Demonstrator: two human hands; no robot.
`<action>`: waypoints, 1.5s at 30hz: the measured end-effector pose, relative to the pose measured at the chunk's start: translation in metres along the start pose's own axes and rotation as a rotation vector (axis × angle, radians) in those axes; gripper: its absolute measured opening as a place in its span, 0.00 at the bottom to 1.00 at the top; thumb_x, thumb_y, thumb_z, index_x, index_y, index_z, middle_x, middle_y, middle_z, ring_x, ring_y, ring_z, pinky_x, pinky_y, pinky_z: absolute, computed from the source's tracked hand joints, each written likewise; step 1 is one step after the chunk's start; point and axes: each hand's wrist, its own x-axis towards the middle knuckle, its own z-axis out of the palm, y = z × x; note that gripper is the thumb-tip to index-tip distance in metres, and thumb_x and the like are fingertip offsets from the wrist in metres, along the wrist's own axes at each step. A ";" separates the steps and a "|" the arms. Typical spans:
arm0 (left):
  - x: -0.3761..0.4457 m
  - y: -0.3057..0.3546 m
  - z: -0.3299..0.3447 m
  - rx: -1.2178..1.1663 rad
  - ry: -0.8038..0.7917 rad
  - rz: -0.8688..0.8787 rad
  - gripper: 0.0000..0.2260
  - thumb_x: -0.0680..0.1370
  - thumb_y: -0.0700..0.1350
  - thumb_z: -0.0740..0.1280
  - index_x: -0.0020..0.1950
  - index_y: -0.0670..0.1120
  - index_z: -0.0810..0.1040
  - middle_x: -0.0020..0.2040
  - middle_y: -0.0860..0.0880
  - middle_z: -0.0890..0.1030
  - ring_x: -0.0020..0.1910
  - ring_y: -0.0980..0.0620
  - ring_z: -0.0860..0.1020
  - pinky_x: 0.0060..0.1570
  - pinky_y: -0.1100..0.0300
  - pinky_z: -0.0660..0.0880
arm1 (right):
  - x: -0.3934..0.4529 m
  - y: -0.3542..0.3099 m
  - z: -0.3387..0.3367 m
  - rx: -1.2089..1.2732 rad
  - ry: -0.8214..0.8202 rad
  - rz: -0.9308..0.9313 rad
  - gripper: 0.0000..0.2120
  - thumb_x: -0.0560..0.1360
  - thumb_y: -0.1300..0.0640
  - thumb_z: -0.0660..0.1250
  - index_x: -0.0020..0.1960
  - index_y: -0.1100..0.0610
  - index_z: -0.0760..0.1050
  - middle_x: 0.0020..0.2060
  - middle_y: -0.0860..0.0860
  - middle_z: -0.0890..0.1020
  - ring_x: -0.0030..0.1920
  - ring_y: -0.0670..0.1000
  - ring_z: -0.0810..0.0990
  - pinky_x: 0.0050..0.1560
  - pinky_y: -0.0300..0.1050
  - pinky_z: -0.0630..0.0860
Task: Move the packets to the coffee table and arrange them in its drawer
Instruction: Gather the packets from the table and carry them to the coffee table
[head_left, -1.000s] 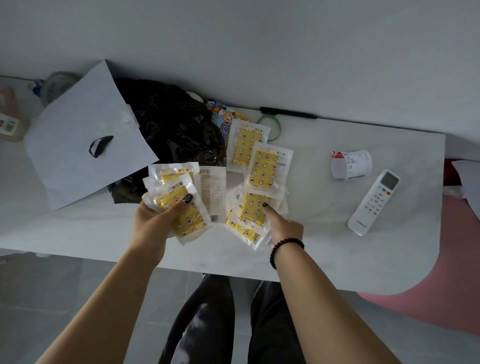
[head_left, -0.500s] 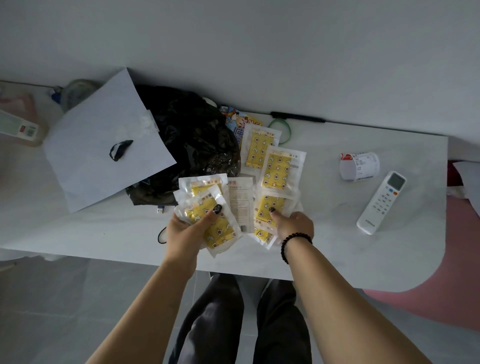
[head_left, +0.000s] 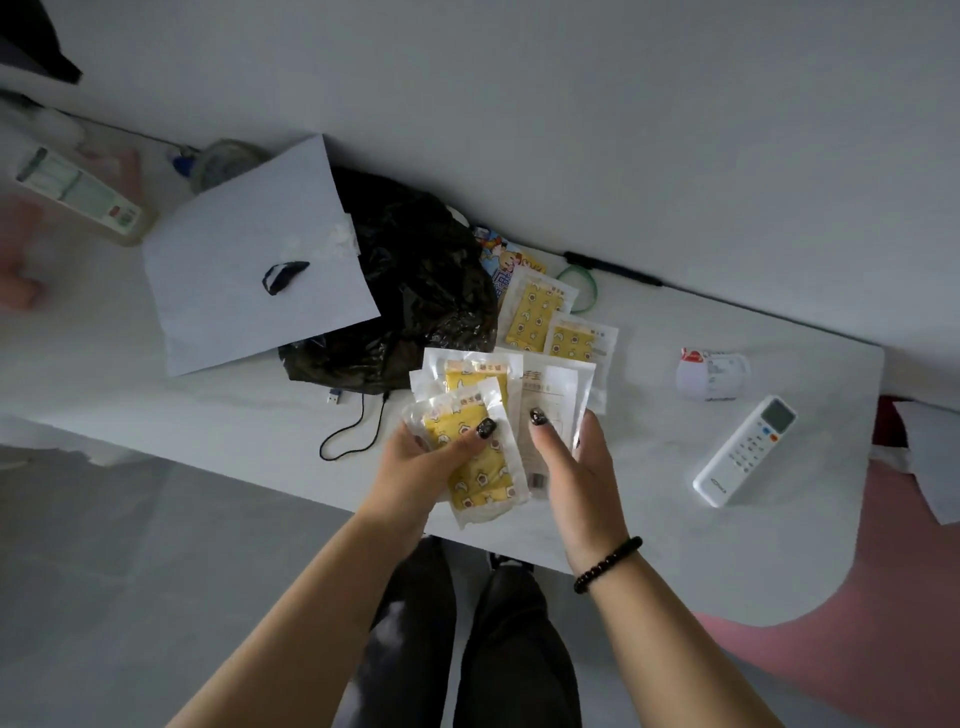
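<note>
both hands (head_left: 423, 462) grip packets (head_left: 480, 457), long axes pointing away.

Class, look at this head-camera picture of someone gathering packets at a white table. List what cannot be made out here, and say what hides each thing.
- How many packets the left hand holds: the stack of yellow packets overlaps itself.
- The front of the white packet in the right hand: only its printed back shows.
- Print on the receipt roll: too small, blurred.
- The coffee table and drawer: outside the head view.
- What is in the black plastic bag: opaque.
</note>
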 end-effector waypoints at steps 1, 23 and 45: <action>-0.002 -0.001 0.004 -0.017 0.015 -0.007 0.17 0.71 0.41 0.70 0.58 0.38 0.75 0.49 0.41 0.83 0.48 0.44 0.83 0.46 0.49 0.81 | 0.001 -0.001 0.001 -0.006 -0.017 0.012 0.17 0.75 0.60 0.68 0.63 0.55 0.70 0.54 0.49 0.81 0.53 0.44 0.81 0.48 0.37 0.79; -0.107 0.000 -0.072 -0.245 0.463 0.218 0.06 0.78 0.42 0.65 0.54 0.46 0.79 0.51 0.48 0.84 0.52 0.49 0.82 0.52 0.53 0.78 | -0.029 -0.028 0.095 -0.404 -0.563 -0.033 0.17 0.71 0.66 0.69 0.53 0.47 0.73 0.52 0.48 0.83 0.54 0.49 0.82 0.58 0.58 0.77; -0.306 -0.106 -0.457 -0.498 0.716 0.212 0.08 0.81 0.44 0.61 0.57 0.47 0.77 0.54 0.48 0.83 0.53 0.48 0.81 0.54 0.49 0.78 | -0.258 0.168 0.446 -0.593 -0.826 0.141 0.15 0.73 0.69 0.68 0.56 0.56 0.73 0.50 0.53 0.83 0.50 0.53 0.84 0.47 0.51 0.81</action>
